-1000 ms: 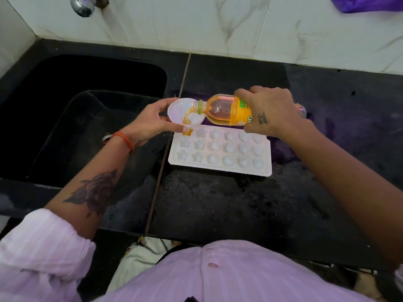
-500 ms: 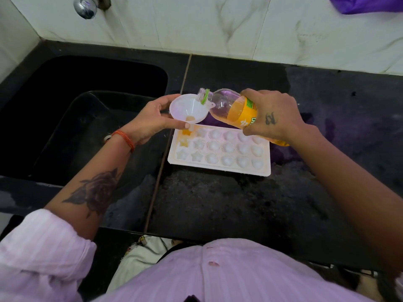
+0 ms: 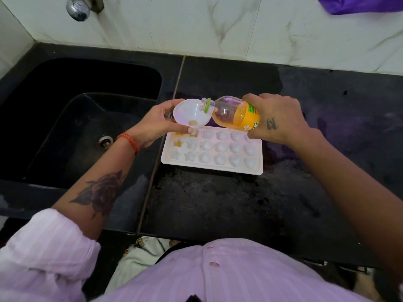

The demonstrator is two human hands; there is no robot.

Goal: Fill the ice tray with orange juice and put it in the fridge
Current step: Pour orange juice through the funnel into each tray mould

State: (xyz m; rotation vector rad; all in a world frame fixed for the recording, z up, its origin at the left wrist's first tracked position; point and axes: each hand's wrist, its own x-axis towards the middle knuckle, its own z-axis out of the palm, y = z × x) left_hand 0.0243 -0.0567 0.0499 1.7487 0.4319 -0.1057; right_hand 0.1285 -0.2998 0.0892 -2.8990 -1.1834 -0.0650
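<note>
right hand (image 3: 277, 118) tilts bottle (image 3: 235, 115); left hand (image 3: 157, 125) holds funnel (image 3: 189, 113)

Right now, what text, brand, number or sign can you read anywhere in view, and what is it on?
Juice bottle label: white lettering on the yellow part and small print on a green patch, largely covered by the right hand and too blurred to read.
Back of the right hand: a small dark tattoo mark, not legible as letters.
Funnel, ice tray, wall tiles: no text.
</note>
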